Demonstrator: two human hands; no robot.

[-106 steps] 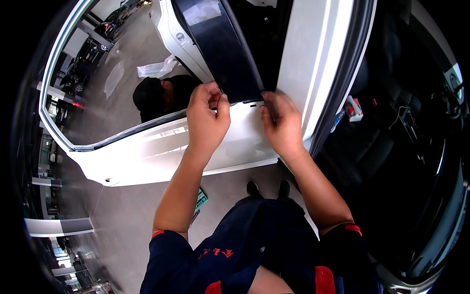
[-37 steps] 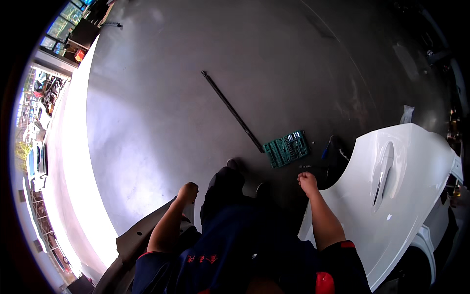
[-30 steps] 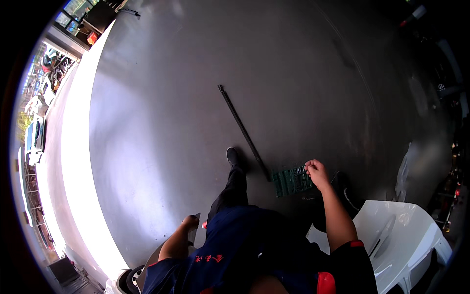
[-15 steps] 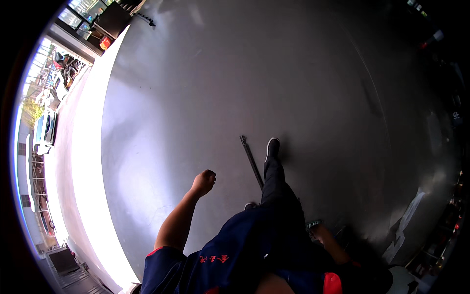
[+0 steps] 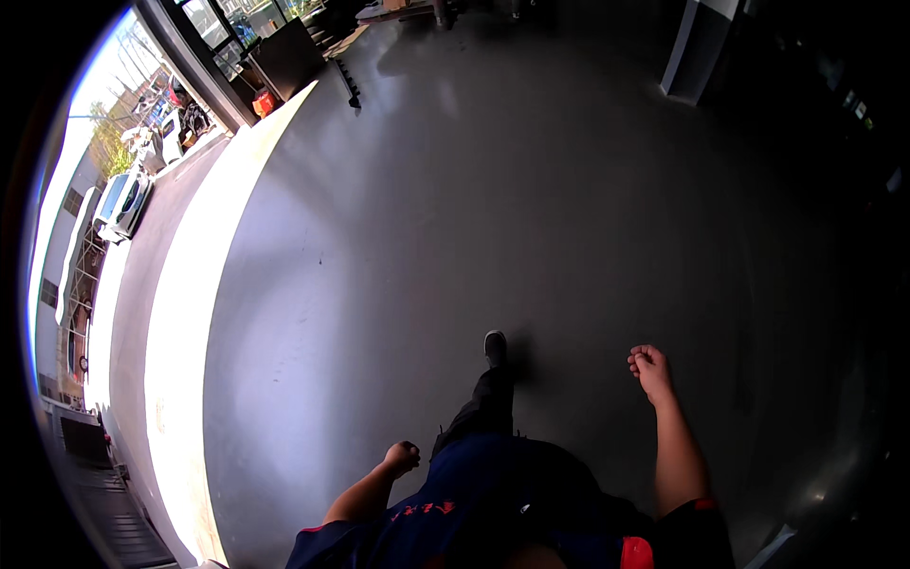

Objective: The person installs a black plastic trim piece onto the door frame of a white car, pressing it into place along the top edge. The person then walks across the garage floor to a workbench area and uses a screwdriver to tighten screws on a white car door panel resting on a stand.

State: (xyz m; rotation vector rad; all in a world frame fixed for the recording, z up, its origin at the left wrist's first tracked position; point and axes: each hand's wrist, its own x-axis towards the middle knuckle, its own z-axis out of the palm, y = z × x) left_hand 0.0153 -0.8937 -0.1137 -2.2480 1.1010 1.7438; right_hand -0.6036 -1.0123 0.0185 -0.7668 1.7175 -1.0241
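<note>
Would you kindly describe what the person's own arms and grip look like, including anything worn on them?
The left grip and right grip show no gloves. The forearms are bare, with no watch visible, and the dark short sleeves have red edging.

Far right, the pillar [image 5: 698,55] is cut off up top; near, the shirt [image 5: 521,479] is clipped; the left hand [image 5: 402,457] is turned, its palm hidden!

The black bar and tool case have been left out of view, and a pillar [image 5: 700,55] revealed. The right grip [image 5: 651,372] has been swung forward, the left grip [image 5: 403,457] drawn back.
</note>
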